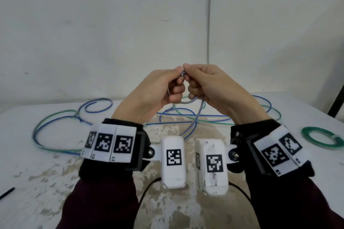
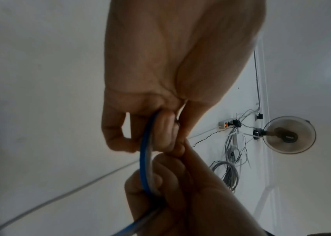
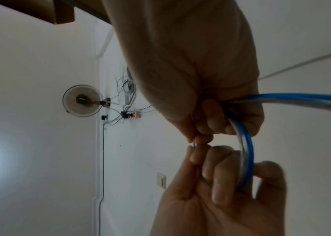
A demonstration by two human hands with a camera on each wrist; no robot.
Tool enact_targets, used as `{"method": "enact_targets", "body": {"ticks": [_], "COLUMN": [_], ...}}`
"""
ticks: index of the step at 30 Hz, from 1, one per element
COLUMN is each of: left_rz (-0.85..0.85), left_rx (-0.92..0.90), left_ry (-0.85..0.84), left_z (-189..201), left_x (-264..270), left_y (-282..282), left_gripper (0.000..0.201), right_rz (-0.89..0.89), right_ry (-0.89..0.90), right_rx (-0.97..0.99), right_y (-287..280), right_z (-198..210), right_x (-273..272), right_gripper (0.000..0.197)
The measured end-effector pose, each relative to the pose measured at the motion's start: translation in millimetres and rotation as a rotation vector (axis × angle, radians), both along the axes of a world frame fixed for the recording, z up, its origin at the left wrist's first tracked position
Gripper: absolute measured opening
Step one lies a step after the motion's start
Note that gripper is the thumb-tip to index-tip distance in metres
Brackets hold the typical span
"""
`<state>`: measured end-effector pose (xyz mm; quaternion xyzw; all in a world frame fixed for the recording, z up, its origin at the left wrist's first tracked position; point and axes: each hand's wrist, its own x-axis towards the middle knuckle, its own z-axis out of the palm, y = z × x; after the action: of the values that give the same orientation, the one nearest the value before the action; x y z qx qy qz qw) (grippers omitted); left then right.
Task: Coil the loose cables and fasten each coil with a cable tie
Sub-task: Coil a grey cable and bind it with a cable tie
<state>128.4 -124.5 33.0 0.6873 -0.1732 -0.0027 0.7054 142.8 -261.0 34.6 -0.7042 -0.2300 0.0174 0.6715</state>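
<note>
White walls back a worn, paint-flecked white table (image 1: 46, 173). At the table's nine o'clock a thin black object (image 1: 7, 192) is cut off by the frame and cannot be identified. Loose blue and green cables (image 1: 55, 122) are sprawled across the far side. Raised above them, the left hand (image 1: 158, 89) and right hand (image 1: 210, 83) are curled, fingertips meeting, around a small loop of blue-and-clear cable (image 2: 145, 153); what is pinched there is hidden. At three o'clock lies a green coil (image 1: 323, 137), tied. Only the wrist views show a wall-mounted fan (image 3: 81, 101).
</note>
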Motion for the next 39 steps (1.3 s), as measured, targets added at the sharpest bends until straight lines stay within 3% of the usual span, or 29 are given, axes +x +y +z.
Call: {"method": "enact_targets", "body": {"ticks": [4,6,8,11,15,18,22,28,33,36,39], "left_rz": [0.045,-0.019,-0.111,-0.104,-0.098,-0.094,-0.093,-0.028,-0.085,-0.015,-0.033], "left_rx": [-0.166,-0.233,-0.171,-0.122,-0.336,-0.261,-0.068,-0.183,-0.052,-0.134,-0.185], "left_ry": [-0.081,-0.054,-0.005,-0.018,-0.106,-0.117,-0.101,-0.138,-0.109,-0.163,-0.114], "left_z": [8,15,19,20,27,33,24,19,10,8,7], "left_x": [-5,-10,-14,-13,-17,-27,-26,-16,-13,-9,-6], "left_y": [3,7,9,9,12,9,6,11,11,7,6], "left_gripper": [0.037,0.037,0.036,0.038,0.036,0.032,0.032,0.032,0.034,0.035,0.035], "right_rz": [0.032,0.057,0.047,0.044,0.183,0.147,0.077,0.087,0.071,0.051,0.076], "right_ry": [0.061,0.034,-0.044,-0.095,-0.038,-0.052,-0.092,-0.033,-0.077,-0.055,-0.011], "right_rx": [0.164,0.22,0.21,0.142,0.259,0.267,0.126,0.22,0.037,0.095,0.142], "right_y": [7,7,6,9,11,6,0,4,1,-1,-5], "right_z": [5,10,13,13,20,23,18,11,6,4,4], "right_x": [-1,-4,-7,-13,-21,-27,-26,-19,-12,-9,-8], "right_gripper": [0.036,0.037,0.037,0.036,0.037,0.038,0.038,0.036,0.037,0.039,0.038]}}
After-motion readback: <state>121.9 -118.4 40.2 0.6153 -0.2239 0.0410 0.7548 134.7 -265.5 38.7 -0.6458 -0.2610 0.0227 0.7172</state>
